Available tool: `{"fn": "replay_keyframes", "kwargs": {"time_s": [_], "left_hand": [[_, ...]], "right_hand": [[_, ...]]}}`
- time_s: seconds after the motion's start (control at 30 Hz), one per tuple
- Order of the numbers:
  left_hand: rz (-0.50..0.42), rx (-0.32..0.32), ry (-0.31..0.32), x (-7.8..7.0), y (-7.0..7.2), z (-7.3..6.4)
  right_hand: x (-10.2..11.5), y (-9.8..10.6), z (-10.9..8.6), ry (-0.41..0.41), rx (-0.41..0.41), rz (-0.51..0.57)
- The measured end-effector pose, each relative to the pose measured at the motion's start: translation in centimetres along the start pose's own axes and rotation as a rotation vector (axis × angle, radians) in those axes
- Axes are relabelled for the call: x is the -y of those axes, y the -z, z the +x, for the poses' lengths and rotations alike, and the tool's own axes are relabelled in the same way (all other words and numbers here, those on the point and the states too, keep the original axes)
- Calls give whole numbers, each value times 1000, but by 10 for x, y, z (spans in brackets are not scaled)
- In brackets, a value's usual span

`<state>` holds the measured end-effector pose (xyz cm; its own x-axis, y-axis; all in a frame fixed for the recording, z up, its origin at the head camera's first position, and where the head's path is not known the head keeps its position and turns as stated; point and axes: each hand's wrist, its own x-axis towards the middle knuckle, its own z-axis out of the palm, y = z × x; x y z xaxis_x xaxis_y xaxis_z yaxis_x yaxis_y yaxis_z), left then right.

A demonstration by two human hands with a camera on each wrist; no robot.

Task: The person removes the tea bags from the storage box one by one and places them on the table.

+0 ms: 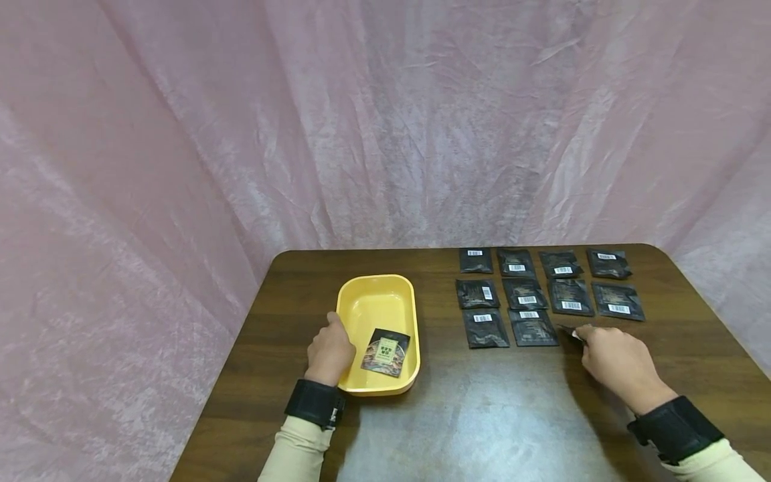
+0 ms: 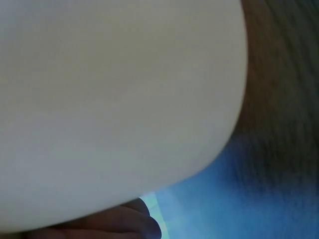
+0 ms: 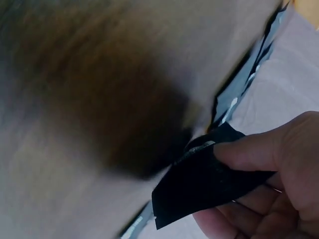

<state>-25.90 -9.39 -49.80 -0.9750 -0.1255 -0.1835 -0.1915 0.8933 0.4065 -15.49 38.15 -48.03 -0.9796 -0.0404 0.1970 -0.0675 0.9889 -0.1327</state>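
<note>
On the left of the table stands a yellow tray (image 1: 381,298) with one sachet (image 1: 386,352) inside, its colourful printed side with a green label facing up. My left hand (image 1: 330,351) grips the tray's left side. The tray's pale wall (image 2: 119,99) fills most of the left wrist view, and a few fingers (image 2: 114,222) show below it. My right hand (image 1: 618,365) pinches a black sachet (image 3: 199,189) between thumb and fingers, slightly tilted close over the table. It is at the right end of the front row of sachets.
Several black sachets with white barcodes lie in three rows at the back right, among them a front one (image 1: 533,329) and a back corner one (image 1: 608,264). The brown wooden table (image 1: 482,415) has rounded back corners. A pink curtain (image 1: 385,134) hangs behind it.
</note>
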Motion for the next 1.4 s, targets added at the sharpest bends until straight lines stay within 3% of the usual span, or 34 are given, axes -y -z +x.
{"fn": "replay_keyframes", "kwargs": {"time_s": [0.4, 0.63, 1.4], "left_hand": [[-12, 3, 1, 1, 1, 0], [-14, 13, 16, 1, 1, 1], [-13, 19, 20, 1, -1, 1]], "right_hand": [[-5, -9, 10, -22, 185, 14], [-3, -12, 9, 25, 188, -4], [-3, -13, 9, -16, 242, 34]]}}
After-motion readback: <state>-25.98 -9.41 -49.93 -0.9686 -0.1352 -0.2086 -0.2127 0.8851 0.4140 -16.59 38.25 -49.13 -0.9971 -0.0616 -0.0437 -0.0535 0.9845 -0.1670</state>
